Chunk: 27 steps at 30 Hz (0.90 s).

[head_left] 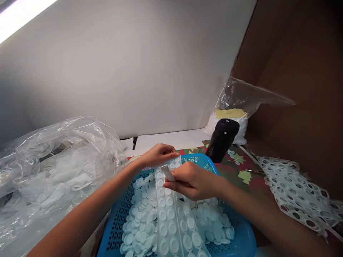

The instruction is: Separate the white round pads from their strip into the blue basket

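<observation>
A long, whitish, translucent sheet with rows of round discs (171,226) hangs down over the blue basket. My left hand (160,155) is closed on its far upper end, thumb on top. Just right of it, my right hand (191,180) pinches a short, flat, whitish strip (167,172) between thumb and fingers over the sheet. Whether that strip is part of the sheet or a separate piece, I cannot tell. Beneath, many loose white discs (142,214) fill the blue perforated basket (114,223) on both sides of the sheet.
A large clear plastic bag (61,171) of whitish pieces lies at left. A black cylindrical object (223,139) stands behind the basket. Behind it is a clear bag of white pieces with a yellow label (229,113). Punched-out sheets with round holes (297,189) lie at right on the patterned tablecloth.
</observation>
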Tool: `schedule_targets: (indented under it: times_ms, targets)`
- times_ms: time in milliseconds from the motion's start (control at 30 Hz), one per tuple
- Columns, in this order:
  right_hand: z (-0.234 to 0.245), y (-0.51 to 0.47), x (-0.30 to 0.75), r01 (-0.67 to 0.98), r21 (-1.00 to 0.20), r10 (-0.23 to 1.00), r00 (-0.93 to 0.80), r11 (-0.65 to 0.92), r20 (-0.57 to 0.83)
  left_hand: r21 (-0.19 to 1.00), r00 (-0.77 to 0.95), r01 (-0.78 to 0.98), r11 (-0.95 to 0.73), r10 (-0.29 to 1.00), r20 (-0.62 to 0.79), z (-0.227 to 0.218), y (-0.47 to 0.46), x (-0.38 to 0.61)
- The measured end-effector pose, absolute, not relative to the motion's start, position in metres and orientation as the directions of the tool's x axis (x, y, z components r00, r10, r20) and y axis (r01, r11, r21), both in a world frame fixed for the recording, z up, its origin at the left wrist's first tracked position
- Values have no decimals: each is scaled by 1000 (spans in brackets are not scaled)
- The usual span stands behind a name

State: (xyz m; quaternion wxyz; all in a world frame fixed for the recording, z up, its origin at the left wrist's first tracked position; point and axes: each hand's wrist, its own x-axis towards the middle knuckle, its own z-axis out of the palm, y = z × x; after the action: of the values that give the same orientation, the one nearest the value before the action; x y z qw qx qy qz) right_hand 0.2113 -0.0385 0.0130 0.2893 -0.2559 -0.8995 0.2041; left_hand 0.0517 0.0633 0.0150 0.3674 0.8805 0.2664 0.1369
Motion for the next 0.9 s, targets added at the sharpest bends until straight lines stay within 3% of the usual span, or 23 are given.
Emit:
schedule_targets:
  times_ms: [167, 367, 467, 667, 900]
  targets:
    - [14, -39, 211, 394, -413, 553, -731, 821, 401, 717, 817, 371, -591, 574, 50, 17, 61, 52]
    - [13, -39, 211, 382, -438, 567, -687, 814, 455, 721, 810, 377, -581, 584, 46, 17, 61, 52]
    - [13, -39, 211, 357, -507, 595, -664, 784, 453, 730, 813, 374, -572, 581, 39, 15, 63, 52]
    - [24, -38, 213, 100, -813, 690, -593, 573, 414, 727, 810, 380, -571, 585, 37, 12, 66, 52]
    - [23, -38, 215, -29, -876, 773, -456, 481, 440, 738, 833, 353, -576, 553, 33, 14, 66, 52]
